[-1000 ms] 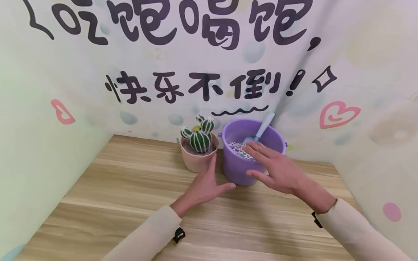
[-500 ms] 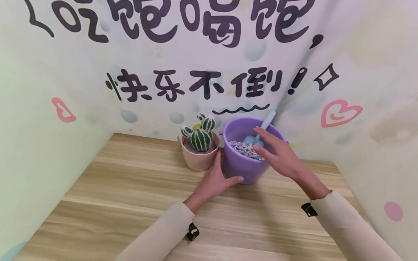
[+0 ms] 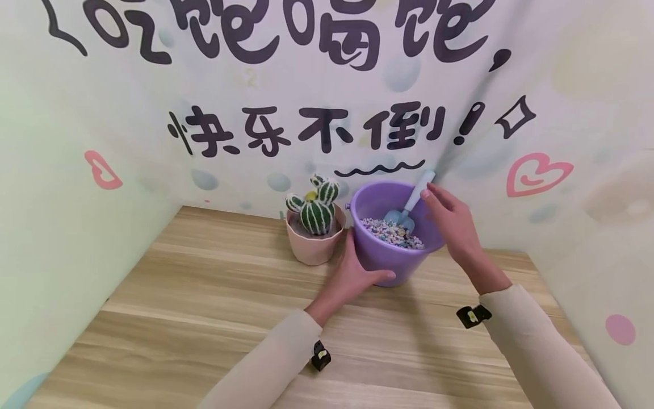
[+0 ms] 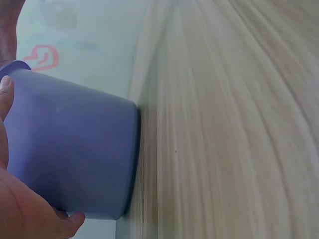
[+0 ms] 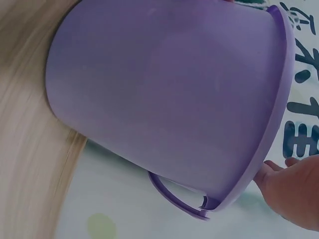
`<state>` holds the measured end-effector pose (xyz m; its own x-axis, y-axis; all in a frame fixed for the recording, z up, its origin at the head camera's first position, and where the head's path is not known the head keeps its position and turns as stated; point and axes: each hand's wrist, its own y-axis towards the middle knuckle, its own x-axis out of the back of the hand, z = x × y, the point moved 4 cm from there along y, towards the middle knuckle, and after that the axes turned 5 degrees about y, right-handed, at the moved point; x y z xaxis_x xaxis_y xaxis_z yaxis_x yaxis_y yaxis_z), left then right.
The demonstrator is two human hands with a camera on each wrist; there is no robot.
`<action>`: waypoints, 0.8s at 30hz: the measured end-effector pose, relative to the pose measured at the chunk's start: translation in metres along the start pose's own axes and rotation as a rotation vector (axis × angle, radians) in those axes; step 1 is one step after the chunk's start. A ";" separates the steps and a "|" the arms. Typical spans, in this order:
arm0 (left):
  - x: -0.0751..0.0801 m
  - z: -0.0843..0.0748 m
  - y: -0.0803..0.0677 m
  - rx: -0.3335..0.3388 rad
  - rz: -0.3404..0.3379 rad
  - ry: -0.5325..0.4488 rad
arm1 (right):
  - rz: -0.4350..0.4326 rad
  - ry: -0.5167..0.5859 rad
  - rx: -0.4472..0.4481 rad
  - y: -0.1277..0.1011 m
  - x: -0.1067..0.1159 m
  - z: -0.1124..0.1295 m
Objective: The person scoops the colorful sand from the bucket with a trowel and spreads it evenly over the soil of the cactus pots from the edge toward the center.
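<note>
A purple bucket (image 3: 385, 258) stands against the back wall, holding small multicoloured pellets (image 3: 390, 233). A light blue scoop (image 3: 416, 196) leans in it, blade in the pellets, handle rising past the rim. My left hand (image 3: 352, 281) spreads along the bucket's left and front side, thumb stretched across the front low down. In the left wrist view, the left hand (image 4: 30, 211) lies close along the bucket wall (image 4: 75, 144). My right hand (image 3: 457, 224) is over the right rim, its thumb and fingertips right at the scoop's handle. In the right wrist view, the right hand (image 5: 291, 189) appears beside the rim.
A pink pot (image 3: 314, 250) with a green and white cactus (image 3: 317, 216) stands just left of the bucket, close to my left fingers. The wooden tabletop (image 3: 214, 284) meets the printed back wall (image 3: 255, 187). The bucket's purple handle (image 5: 174, 196) hangs down its side.
My right hand has moved from over the pellets to the right, up to the scoop's handle. The left hand has slid rightward from the pot's front to the bucket. Scoop and bucket look unmoved.
</note>
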<state>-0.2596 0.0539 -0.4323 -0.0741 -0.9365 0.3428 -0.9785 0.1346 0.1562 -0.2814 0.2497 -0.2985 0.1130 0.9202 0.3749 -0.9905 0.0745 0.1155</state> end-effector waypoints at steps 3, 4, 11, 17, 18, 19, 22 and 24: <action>-0.002 -0.002 0.002 0.007 -0.010 -0.023 | -0.033 0.130 -0.039 0.006 0.002 -0.001; -0.002 -0.002 0.003 0.009 -0.013 -0.028 | -0.042 0.167 -0.053 0.008 0.003 -0.001; -0.006 -0.003 0.011 0.012 -0.047 -0.025 | -0.117 0.366 -0.131 0.022 0.007 -0.005; -0.010 -0.003 0.014 0.004 -0.072 -0.061 | -0.142 0.467 -0.212 0.038 0.008 -0.008; -0.011 -0.003 0.015 -0.005 -0.078 -0.069 | -0.144 0.488 -0.226 0.041 0.008 -0.009; -0.012 -0.003 0.016 -0.014 -0.085 -0.076 | -0.146 0.495 -0.237 0.044 0.008 -0.009; -0.014 -0.004 0.018 -0.037 -0.109 -0.082 | -0.157 0.507 -0.268 0.052 0.009 -0.011; -0.014 -0.004 0.020 -0.054 -0.131 -0.083 | -0.170 0.500 -0.279 0.056 0.010 -0.011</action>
<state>-0.2776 0.0713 -0.4304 0.0353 -0.9704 0.2388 -0.9693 0.0249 0.2447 -0.3369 0.2674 -0.2987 0.2882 0.9507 -0.1144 -0.9526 0.2724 -0.1356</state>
